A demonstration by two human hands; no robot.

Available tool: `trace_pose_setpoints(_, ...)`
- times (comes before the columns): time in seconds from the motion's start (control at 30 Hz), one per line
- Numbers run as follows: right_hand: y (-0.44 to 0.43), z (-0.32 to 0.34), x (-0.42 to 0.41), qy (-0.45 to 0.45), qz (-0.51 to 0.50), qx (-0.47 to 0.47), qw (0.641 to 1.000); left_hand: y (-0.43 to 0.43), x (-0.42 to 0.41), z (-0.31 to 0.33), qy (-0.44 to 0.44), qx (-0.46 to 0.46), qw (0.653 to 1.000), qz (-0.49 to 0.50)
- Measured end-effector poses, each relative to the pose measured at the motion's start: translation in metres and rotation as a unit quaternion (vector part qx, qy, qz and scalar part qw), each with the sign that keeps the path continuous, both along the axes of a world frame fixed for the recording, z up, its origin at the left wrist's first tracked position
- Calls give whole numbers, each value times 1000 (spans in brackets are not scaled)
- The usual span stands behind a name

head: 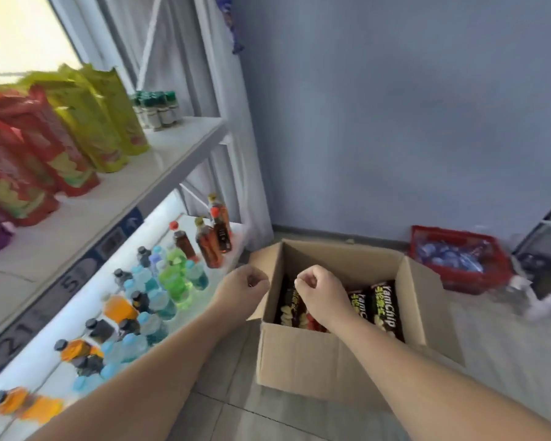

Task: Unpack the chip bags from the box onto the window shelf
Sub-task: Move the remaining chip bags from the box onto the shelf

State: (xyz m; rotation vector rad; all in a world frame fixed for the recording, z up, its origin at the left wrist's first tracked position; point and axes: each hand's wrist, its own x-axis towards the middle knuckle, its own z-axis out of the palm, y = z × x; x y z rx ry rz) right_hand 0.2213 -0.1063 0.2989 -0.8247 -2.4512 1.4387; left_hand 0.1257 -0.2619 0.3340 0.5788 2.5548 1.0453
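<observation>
An open cardboard box [303,354] stands on the floor with several black chip bags [385,308] upright inside. My left hand [244,286] hovers at the box's left flap, fingers curled, holding nothing. My right hand [317,291] hangs over the box's left half above the bags, fingers also curled and empty. The white window shelf [109,202] at the left carries red chip bags [45,148] and yellow-green chip bags [102,116] standing in rows.
Small green-capped bottles [156,109] stand at the shelf's far end. Below the shelf, a lower ledge holds several drink bottles [159,281]. A red basket [458,259] with blue packets sits on the floor by the blue wall, beside a white frame [547,297].
</observation>
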Motion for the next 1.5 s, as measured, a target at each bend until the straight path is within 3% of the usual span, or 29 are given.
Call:
trace_pose_setpoints(0.27,77,-87,19,-140,-58,-30,988,96,-18,-89,-115,-52,987,-98)
trace_pose_setpoints(0.57,149,-153,-14,-288,-104,-90,948,168,-81,-180,-236,-150,946,-163)
trace_pose_setpoints(0.8,208,-228,-19,-357,-166,-107,913,210,-112,-259,-283,-210,922,-160)
trace_pose_setpoints(1.03,270,-324,-20,-418,-213,-107,877,261,-87,-366,-330,-239,900,-153)
trace_pose_setpoints(1.3,286,-416,-16,-498,-212,-72,838,320,-42,-468,-441,-198,866,-127)
trace_pose_setpoints(1.5,281,-461,-11,-489,-245,-37,836,342,-23,-527,-421,-239,869,-106)
